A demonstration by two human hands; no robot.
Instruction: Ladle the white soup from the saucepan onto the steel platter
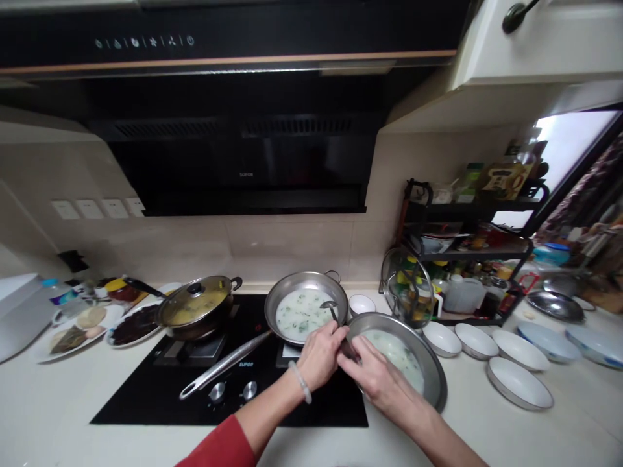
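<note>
My left hand (318,353), with a pale bracelet at its wrist, is closed at the handle of a ladle (331,306). The ladle's head is over a long-handled steel pan (273,305) of milky soup (302,312) with green bits. My right hand (372,370) is closed, its fingertips meeting my left hand in front of the left side of a wide metal basin (433,360). Similar soup (396,353) lies in that basin. What my right fingers grip, whether ladle handle or basin rim, is hidden. A small white bowl (362,303) stands behind the hands.
A lidded pan (197,311) stands on the left of the black cooktop (146,399). Plates of food (139,324) lie farther left. Several white bowls (520,383) line the right counter, before a spice rack (472,253) with a glass lid (407,285) leaning on it. A range hood (243,149) hangs above.
</note>
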